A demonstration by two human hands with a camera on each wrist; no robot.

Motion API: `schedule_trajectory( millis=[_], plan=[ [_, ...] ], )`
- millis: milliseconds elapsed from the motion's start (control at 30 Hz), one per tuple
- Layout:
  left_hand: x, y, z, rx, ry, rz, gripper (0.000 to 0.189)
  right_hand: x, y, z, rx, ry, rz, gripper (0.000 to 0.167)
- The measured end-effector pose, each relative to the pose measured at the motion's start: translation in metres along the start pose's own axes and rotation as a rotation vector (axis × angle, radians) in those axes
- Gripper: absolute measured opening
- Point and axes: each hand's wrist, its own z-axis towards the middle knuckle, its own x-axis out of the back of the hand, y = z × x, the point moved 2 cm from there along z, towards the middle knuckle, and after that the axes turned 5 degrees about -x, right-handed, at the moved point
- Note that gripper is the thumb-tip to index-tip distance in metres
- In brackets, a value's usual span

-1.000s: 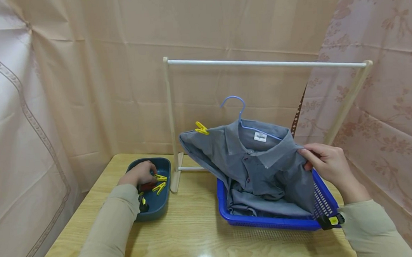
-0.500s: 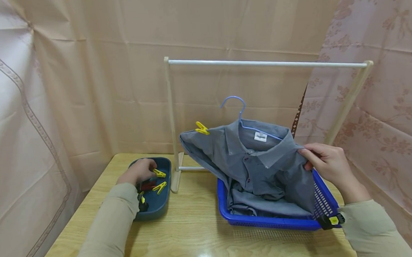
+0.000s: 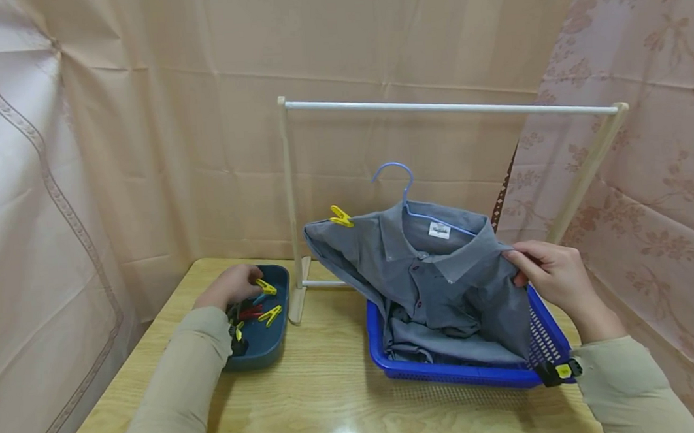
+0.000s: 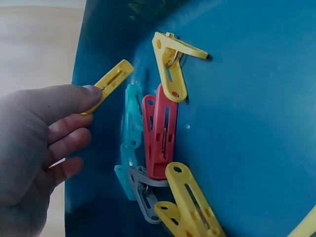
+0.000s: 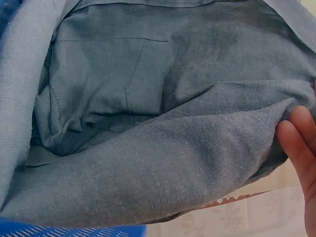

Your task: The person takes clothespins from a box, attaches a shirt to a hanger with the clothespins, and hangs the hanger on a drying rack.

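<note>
My left hand is over the dark blue tray, pinching a yellow clothespin between thumb and fingers. Below it in the left wrist view lie a red clothespin, teal ones, a grey one and more yellow ones. My right hand pinches the shoulder of a grey button-up shirt on the right. A blue hanger sits inside the shirt's collar, its hook sticking up. Another yellow clothespin is clipped to the shirt's left shoulder.
The shirt's lower part lies in a blue plastic basket. Behind it stands a rack with a white bar and wooden posts. The wooden table reaches back to beige curtains.
My left hand has lifted slightly and shifted a little left, bringing the pinched yellow clothespin up from the others in the tray. The right hand and shirt stay put.
</note>
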Motion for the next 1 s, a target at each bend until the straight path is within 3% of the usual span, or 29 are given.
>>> schedule_trajectory(
  millis=[400, 567, 800, 1000],
  plan=[
    [0.007, 0.002, 0.002, -0.013, 0.060, -0.003, 0.042, 0.000, -0.003, 0.001, -0.021, -0.021, -0.012, 0.009],
    [0.011, 0.009, 0.001, -0.038, 0.091, -0.027, 0.042, 0.001, -0.003, 0.001, -0.028, -0.023, -0.016, 0.007],
    [0.019, 0.023, -0.001, -0.123, 0.151, 0.004, 0.041, 0.001, -0.002, 0.001, -0.037, -0.015, -0.014, 0.007],
    [0.026, 0.032, -0.006, -0.137, 0.189, -0.007, 0.040, 0.002, -0.004, 0.001, -0.042, -0.016, -0.015, 0.008]
  ],
)
